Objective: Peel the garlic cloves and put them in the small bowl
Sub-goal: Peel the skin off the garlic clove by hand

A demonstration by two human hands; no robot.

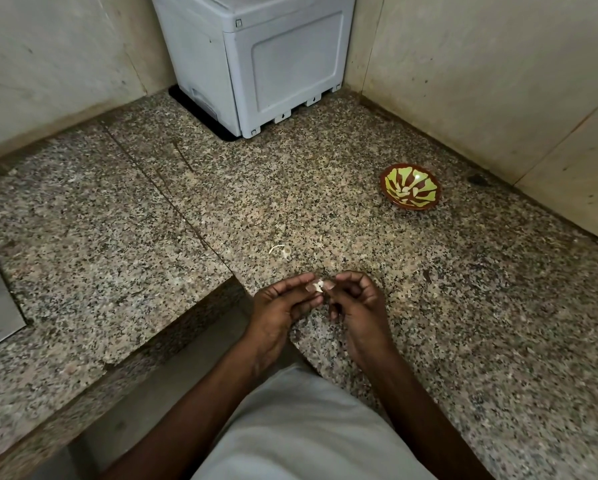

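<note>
Above the speckled granite counter [325, 209], the left hand [283, 306] and right hand [356, 306] meet, both pinching one garlic clove [319, 285] at their fingertips. Well apart, back right, sits the small bowl [410, 187]; papery skins [279, 250] lie between.

My fingertips [316, 289] hide most of the clove [319, 286]; the pale bits in the bowl [410, 187] are too small to tell.

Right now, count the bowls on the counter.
1: the small bowl sits on the granite counter to the right, near the wall, far beyond both hands. None other shows.
</note>
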